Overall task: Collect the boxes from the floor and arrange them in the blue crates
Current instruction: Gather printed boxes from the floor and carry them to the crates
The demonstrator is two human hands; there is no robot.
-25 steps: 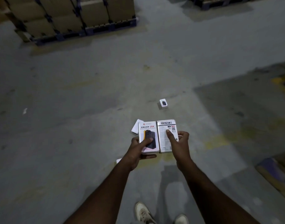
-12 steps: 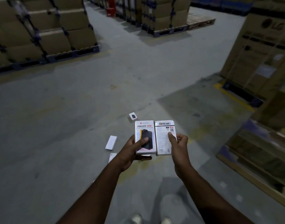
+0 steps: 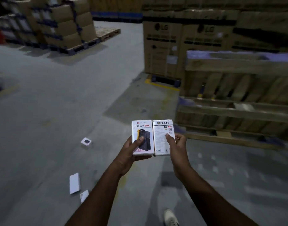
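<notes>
Warehouse floor (image 3: 58, 98), grey concrete, dim light, with stacked cartons on pallets (image 3: 69, 28) at the back left and big cartons (image 3: 180, 43) plus a wooden crate frame (image 3: 237, 95) on the right. Left hand (image 3: 131, 152) holds a white power bank box (image 3: 141, 137), front face up, thumb across the top and fingers underneath. Right hand (image 3: 177, 147) holds a second box (image 3: 162, 137), printed back face up, thumb on top and fingers curled round the right edge. The two boxes sit side by side, edges touching, out in front of the body above the floor. Three more white boxes lie on the floor to the left: a small one (image 3: 86, 141), a long flat one (image 3: 74, 183), and another (image 3: 84, 195) just beside it. No blue crate can be made out. Step in hand looks like carrying a collected pair. Next move calls for finding the crate, keeping both grips firm, then setting the boxes in neatly; floor boxes remain to collect.
</notes>
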